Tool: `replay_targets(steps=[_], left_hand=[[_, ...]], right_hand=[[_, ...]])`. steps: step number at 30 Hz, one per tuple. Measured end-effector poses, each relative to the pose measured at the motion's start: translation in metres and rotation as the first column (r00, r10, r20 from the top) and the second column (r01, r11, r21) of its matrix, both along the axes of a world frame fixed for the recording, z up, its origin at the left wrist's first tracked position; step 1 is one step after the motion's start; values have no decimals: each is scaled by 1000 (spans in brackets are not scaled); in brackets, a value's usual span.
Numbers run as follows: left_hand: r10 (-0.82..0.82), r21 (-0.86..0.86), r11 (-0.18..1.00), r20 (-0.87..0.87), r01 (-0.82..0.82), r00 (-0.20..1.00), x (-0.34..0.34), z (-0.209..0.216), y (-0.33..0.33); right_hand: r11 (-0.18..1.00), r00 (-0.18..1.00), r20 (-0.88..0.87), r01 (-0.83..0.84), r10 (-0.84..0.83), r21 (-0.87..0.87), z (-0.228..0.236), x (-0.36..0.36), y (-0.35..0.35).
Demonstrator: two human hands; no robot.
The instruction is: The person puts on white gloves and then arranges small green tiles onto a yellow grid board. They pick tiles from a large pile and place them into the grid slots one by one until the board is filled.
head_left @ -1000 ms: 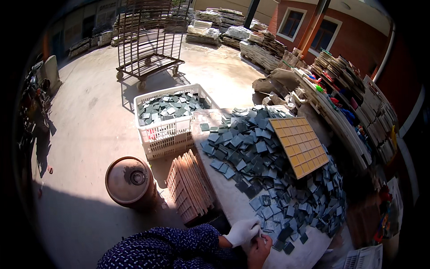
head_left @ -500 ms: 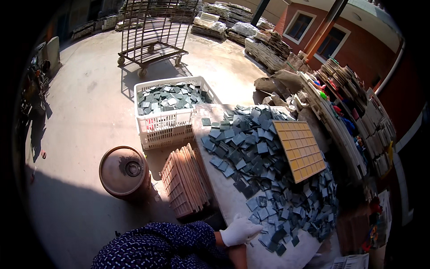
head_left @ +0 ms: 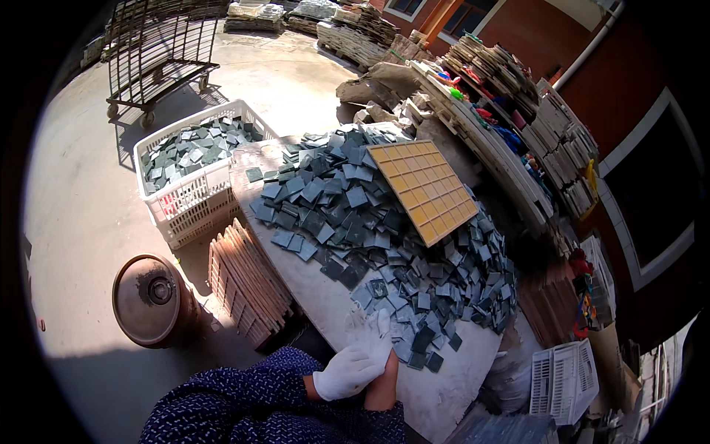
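Note:
In white gloves, both of my hands are above the near part of a pale tabletop (head_left: 325,300). My left hand (head_left: 346,372) is closed on the cuff of the right glove, at the right wrist. My right hand (head_left: 376,334) points away from me, fingers stretched out; its white glove blends with the pale surface, so finger detail is faint. Just beyond it spreads a large heap of dark grey-green square stone tiles (head_left: 355,196). A yellow gridded tray (head_left: 425,189) lies tilted on the right side of that heap.
Left of the table stand a white crate (head_left: 194,185) filled with tiles, stacked brown gridded trays (head_left: 248,285) and a rusty drum (head_left: 150,300). A wheeled metal rack (head_left: 159,66) is farther back. White baskets (head_left: 563,381) and stacked boards (head_left: 492,148) line the right.
My view has swung right and the scene has shifted left. My right hand and forearm now show more fully, and my left hand is at the right wrist.

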State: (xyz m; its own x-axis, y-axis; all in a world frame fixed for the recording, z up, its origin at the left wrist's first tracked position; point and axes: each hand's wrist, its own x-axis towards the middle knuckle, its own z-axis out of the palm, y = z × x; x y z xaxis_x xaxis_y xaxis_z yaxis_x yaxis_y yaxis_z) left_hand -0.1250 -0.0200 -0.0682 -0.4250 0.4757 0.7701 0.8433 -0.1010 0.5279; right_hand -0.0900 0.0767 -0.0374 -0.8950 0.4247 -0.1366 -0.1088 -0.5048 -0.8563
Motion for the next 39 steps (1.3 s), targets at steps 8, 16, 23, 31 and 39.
replay_targets(steps=[8, 16, 23, 31, 39], left_hand=[[28, -246, 967, 353, 65, 935, 5, 25, -16], [-209, -69, 913, 767, 402, 607, -79, 10, -7], [-22, -47, 981, 936, 187, 350, -93, 8, -3], [-132, -100, 951, 725, 294, 676, -70, 46, -4], [-209, -149, 817, 824, 557, 527, -73, 40, 5]], right_hand=[[947, 986, -95, -158, 137, -278, -76, 15, 46], [935, 974, -155, -206, 167, -289, -31, 28, 21], [772, 983, -70, -177, 170, -610, -74, 50, 32], [557, 902, -427, -387, 64, -735, -53, 63, 42], [462, 849, -508, -512, 145, -724, -47, 66, 36]])
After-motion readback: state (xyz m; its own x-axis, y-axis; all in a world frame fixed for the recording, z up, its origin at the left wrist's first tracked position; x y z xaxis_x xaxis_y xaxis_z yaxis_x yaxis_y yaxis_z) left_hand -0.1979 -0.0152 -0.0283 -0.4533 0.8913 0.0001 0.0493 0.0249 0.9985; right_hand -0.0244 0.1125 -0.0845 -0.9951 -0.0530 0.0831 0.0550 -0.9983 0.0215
